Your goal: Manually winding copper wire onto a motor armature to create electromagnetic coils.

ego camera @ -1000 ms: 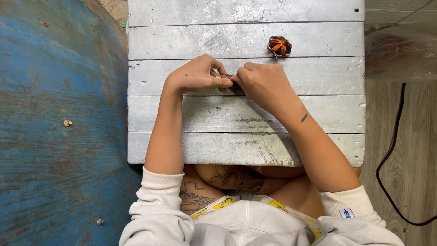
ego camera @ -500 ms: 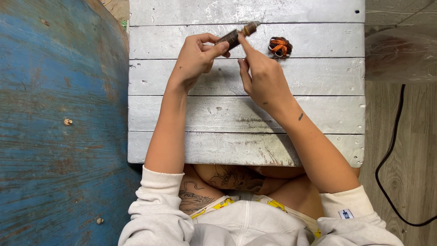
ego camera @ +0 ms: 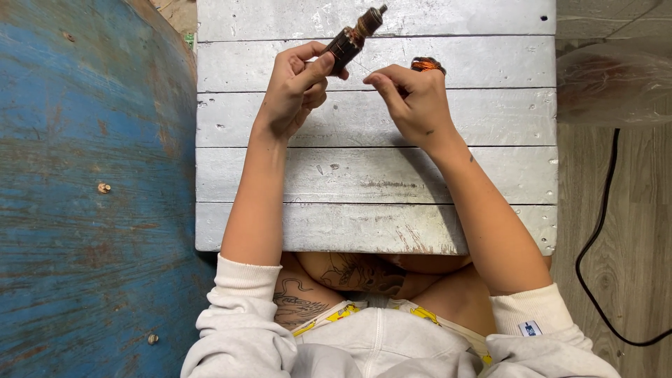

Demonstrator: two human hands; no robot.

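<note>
On the far left lies a big blue worn surface (ego camera: 84,196) studded with a few bolts, and beside it stands a table of white painted planks (ego camera: 371,175) with bare scratched wood showing near its close edge. Above the far planks the left hand (ego camera: 294,91) is clenched around a small motor core (ego camera: 353,35), a dark cylinder with coppery winding and a metal shaft pointing up and away. Just to its right the right hand (ego camera: 413,101) pinches a thin wire (ego camera: 364,68) between thumb and forefinger; the strand runs taut from the core to the fingertips. Behind that hand, resting on the table, sits a small tangle of copper wire (ego camera: 427,64). Judging by this, some winding is already off and heaped there, while much copper remains on the core. At the far right a black cable (ego camera: 595,238) curls over the wooden floor.
</note>
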